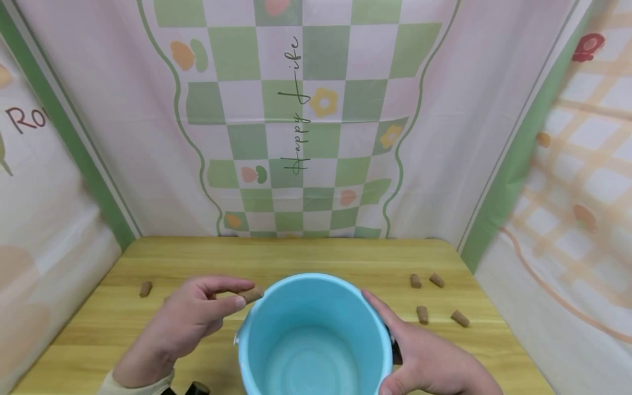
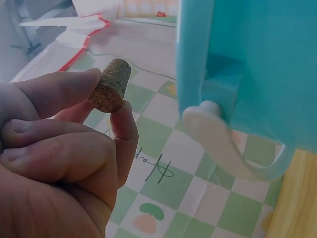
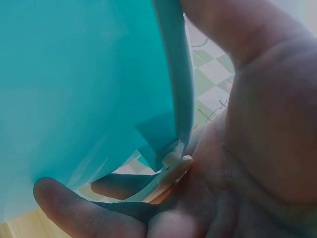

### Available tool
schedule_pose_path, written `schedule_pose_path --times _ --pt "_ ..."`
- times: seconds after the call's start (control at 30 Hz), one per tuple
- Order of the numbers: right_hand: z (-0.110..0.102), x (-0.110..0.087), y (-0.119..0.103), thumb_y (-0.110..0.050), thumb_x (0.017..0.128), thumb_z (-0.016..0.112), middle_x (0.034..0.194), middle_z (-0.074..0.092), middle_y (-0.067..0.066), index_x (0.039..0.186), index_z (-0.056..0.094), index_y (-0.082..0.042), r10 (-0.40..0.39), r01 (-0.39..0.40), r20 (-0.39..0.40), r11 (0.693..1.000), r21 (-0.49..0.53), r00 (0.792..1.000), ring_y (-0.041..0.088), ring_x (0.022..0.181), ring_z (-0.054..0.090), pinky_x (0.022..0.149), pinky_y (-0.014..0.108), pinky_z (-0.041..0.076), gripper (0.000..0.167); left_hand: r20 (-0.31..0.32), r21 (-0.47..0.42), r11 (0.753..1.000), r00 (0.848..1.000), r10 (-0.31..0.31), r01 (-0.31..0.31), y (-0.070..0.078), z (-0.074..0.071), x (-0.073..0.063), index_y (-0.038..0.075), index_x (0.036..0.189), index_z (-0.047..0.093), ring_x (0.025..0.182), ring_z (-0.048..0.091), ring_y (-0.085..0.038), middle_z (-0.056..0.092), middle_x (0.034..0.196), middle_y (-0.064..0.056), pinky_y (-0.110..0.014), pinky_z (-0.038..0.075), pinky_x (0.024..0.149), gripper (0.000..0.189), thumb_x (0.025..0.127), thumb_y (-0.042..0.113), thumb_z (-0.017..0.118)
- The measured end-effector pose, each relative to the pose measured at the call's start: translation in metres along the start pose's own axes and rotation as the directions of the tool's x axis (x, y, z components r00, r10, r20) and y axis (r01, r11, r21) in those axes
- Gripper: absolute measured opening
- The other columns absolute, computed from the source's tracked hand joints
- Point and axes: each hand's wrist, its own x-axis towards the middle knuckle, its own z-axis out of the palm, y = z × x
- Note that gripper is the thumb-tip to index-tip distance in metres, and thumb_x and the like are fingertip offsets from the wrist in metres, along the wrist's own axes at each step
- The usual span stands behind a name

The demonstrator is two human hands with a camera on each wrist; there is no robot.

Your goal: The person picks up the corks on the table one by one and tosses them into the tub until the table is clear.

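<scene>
A light blue bucket (image 1: 316,307) stands on the table at the front middle, its mouth turned up toward the head camera and its inner bottom in sight. My left hand (image 1: 190,312) pinches a cork (image 1: 252,294) between thumb and fingertips, just outside the bucket's left rim. In the left wrist view that cork (image 2: 111,85) is tilted and apart from the bucket, near the white handle (image 2: 218,141). My right hand (image 1: 427,354) grips the bucket's right side. In the right wrist view its fingers (image 3: 84,213) curl under the handle joint, against the outer wall.
Several corks (image 1: 422,314) lie scattered on the wooden table (image 1: 340,255) to the right of the bucket. Another cork (image 1: 145,289) lies at the far left. A patterned cloth (image 1: 326,142) hangs behind the table, with more cloth at both sides.
</scene>
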Motion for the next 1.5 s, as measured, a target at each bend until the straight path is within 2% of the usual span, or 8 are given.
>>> schedule_pose_path --times 0.07,0.33,0.57,0.83,0.97,1.1,1.43,1.5 --pt "0.000 0.000 0.000 -0.030 0.081 0.086 0.153 0.034 0.016 0.160 -0.004 -0.034 -0.001 0.001 0.004 1.000 0.011 1.000 0.036 0.127 0.048 0.097 0.035 0.047 0.120 0.001 0.005 1.000 1.000 -0.009 0.009 0.000 0.001 0.001 -0.009 0.121 0.065 0.042 0.021 -0.009 0.033 0.052 0.010 -0.020 0.022 0.039 0.032 0.095 0.010 0.068" --pt "0.001 0.000 -0.001 -0.027 0.081 0.086 0.154 0.031 0.017 0.160 -0.004 -0.036 0.015 -0.016 0.016 0.998 0.066 1.000 0.038 0.128 0.046 0.097 0.036 0.047 0.120 0.040 -0.003 1.000 0.999 -0.022 0.022 -0.007 0.007 0.004 -0.009 0.121 0.065 0.042 0.023 -0.008 0.050 0.059 0.010 -0.018 0.025 0.041 0.031 0.095 0.009 0.068" --pt "0.001 0.001 0.000 -0.025 0.081 0.086 0.155 0.028 0.019 0.160 -0.003 -0.036 0.018 -0.021 0.025 0.993 0.118 1.000 0.040 0.129 0.044 0.097 0.038 0.047 0.120 0.045 0.009 0.997 0.996 -0.079 0.079 -0.010 0.011 0.006 -0.009 0.123 0.065 0.043 0.026 -0.006 0.039 0.055 0.010 -0.017 0.027 0.043 0.035 0.095 0.012 0.068" --pt "0.001 0.000 0.002 -0.024 0.081 0.086 0.155 0.030 0.018 0.159 -0.003 -0.037 0.034 -0.037 0.026 0.991 0.127 0.999 0.040 0.128 0.045 0.097 0.038 0.047 0.120 0.060 -0.022 0.994 0.993 -0.104 0.105 -0.015 0.010 0.007 -0.009 0.126 0.063 0.044 0.026 -0.005 0.061 0.069 0.004 -0.017 0.028 0.044 0.034 0.097 0.010 0.066" --pt "0.001 0.000 0.001 -0.024 0.081 0.086 0.155 0.030 0.017 0.159 -0.003 -0.037 0.030 -0.033 0.024 0.992 0.119 0.999 0.039 0.128 0.046 0.097 0.037 0.047 0.120 0.080 -0.023 0.995 0.993 -0.092 0.094 -0.015 0.010 0.007 -0.009 0.125 0.064 0.044 0.024 -0.006 0.057 0.065 0.005 -0.017 0.028 0.044 0.034 0.097 0.011 0.066" --pt "0.001 0.000 0.001 -0.025 0.080 0.087 0.154 0.032 0.017 0.160 -0.003 -0.037 0.024 -0.025 0.020 0.994 0.104 1.000 0.039 0.127 0.047 0.097 0.037 0.047 0.121 0.090 -0.018 0.996 0.992 -0.087 0.089 -0.015 0.011 0.008 -0.010 0.124 0.064 0.043 0.023 -0.007 0.033 0.053 0.011 -0.017 0.026 0.043 0.035 0.097 0.011 0.067" --pt "0.001 0.000 0.000 -0.023 0.079 0.088 0.154 0.033 0.013 0.159 -0.003 -0.039 0.069 -0.070 0.009 0.993 0.092 0.998 0.037 0.128 0.046 0.097 0.036 0.047 0.123 0.099 -0.005 0.995 0.990 -0.100 0.101 -0.015 0.010 0.009 -0.009 0.126 0.063 0.043 0.024 -0.005 0.036 0.054 0.010 -0.017 0.027 0.043 0.034 0.097 0.010 0.065" --pt "0.001 0.000 0.000 -0.024 0.079 0.088 0.155 0.033 0.012 0.159 -0.003 -0.040 0.078 -0.079 0.009 0.993 0.090 0.997 0.036 0.128 0.046 0.097 0.035 0.046 0.123 0.102 0.002 0.995 0.989 -0.104 0.104 -0.014 0.010 0.009 -0.008 0.125 0.064 0.043 0.025 -0.005 0.047 0.057 0.008 -0.017 0.028 0.043 0.034 0.097 0.010 0.065"
